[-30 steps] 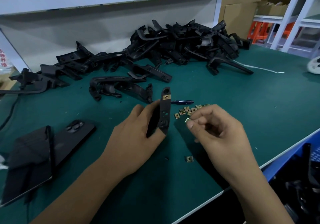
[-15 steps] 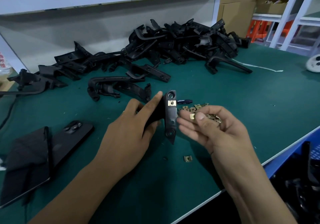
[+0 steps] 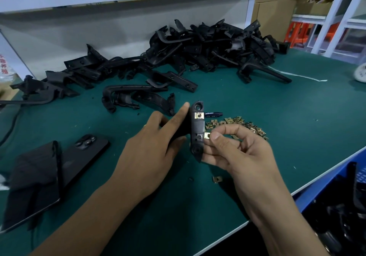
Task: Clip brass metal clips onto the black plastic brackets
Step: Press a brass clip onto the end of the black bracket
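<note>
The thumb and forefinger (image 3: 216, 135) of the right hand (image 3: 243, 156) are pressed together on a brass clip (image 3: 207, 135), pinching it at the right edge of the black bracket (image 3: 197, 130), level with the bracket's lower square seat. The clip touches the bracket edge; whether it is partly slid on cannot be told. The remaining right fingers curl beneath, against the bracket's lower tip. The left hand (image 3: 152, 152) grips the bracket from its left side, forefinger extended up along the back edge, thumb hidden behind. The bracket stands upright above the mat, flat face toward the wearer. A fitted clip (image 3: 199, 115) sits in the upper seat, below the top hole.

Just behind the right hand lies a scatter of loose clips (image 3: 237, 125) on the green mat (image 3: 277, 136), with a dark pen (image 3: 213, 114) beside it. A single clip (image 3: 217, 179) lies nearer the table edge. A heap of brackets (image 3: 208, 45) occupies the rear. A phone (image 3: 87, 152) lies to the left.
</note>
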{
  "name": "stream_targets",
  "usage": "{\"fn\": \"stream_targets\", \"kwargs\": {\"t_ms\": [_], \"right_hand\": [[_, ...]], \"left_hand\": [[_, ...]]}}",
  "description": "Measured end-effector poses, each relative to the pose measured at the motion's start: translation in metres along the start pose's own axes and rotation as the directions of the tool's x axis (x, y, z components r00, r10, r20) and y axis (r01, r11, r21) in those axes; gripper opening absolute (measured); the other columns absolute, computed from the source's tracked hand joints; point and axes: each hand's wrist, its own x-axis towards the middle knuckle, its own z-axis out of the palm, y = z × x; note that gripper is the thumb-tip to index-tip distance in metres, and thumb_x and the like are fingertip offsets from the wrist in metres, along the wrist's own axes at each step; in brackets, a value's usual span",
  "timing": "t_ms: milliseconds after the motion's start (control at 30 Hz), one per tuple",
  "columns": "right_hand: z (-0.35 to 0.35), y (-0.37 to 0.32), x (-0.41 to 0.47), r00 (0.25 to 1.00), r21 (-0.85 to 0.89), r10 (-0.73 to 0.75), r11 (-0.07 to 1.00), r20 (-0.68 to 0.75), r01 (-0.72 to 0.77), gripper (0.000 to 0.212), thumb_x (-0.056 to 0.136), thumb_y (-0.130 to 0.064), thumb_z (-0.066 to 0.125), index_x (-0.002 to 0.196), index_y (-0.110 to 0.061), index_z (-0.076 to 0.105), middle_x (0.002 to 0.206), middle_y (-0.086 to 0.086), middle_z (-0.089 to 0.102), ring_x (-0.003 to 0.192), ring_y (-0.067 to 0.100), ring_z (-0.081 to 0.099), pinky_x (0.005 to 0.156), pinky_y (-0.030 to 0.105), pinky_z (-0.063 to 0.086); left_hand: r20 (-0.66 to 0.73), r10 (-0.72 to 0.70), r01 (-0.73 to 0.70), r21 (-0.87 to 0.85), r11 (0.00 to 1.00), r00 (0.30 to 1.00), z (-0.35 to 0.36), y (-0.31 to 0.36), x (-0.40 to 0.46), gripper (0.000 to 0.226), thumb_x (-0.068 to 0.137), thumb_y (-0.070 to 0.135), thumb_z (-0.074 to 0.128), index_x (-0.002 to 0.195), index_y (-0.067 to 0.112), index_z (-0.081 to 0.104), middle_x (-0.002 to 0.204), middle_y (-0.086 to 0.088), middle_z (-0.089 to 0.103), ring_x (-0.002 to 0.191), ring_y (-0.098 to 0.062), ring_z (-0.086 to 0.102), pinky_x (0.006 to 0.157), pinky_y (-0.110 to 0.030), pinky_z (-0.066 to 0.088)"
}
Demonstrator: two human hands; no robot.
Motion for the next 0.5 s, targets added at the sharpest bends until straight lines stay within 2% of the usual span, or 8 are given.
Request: {"fn": "stream_targets", "kwargs": {"t_ms": [200, 500], "right_hand": [[0.0021, 0.0001, -0.0023, 0.999, -0.033, -0.002, 0.999, 0.037, 0.004, 0.009, 0.099, -0.005, 0.062, 0.102, 0.003, 0.062, 0.089, 0.029, 0.075, 0.083, 0.038, 0.077, 0.077, 0.038, 0.063], [0.004, 0.0076, -0.0014, 0.998, -0.09, -0.053, 0.995, -0.028, 0.05, 0.004, 0.1, -0.006, 0.062, 0.099, -0.003, 0.062, 0.083, 0.024, 0.076, 0.082, 0.036, 0.077, 0.074, 0.037, 0.064]], "left_hand": [[0.004, 0.012, -0.011, -0.034, 0.999, 1.0, 0.0002, -0.0002, -0.0007, 0.067, 0.1, 0.052, 0.038, 0.161, 0.052, 0.01, 0.104, 0.009, 0.036, 0.078, -0.013, 0.047, 0.064, -0.043, 0.054], [-0.029, 0.016, -0.015, 0.023, 1.0, 0.999, 0.0024, 0.002, 0.0, 0.068, 0.1, 0.047, 0.041, 0.162, 0.049, 0.011, 0.104, 0.009, 0.036, 0.072, -0.013, 0.042, 0.058, -0.038, 0.051]]}}
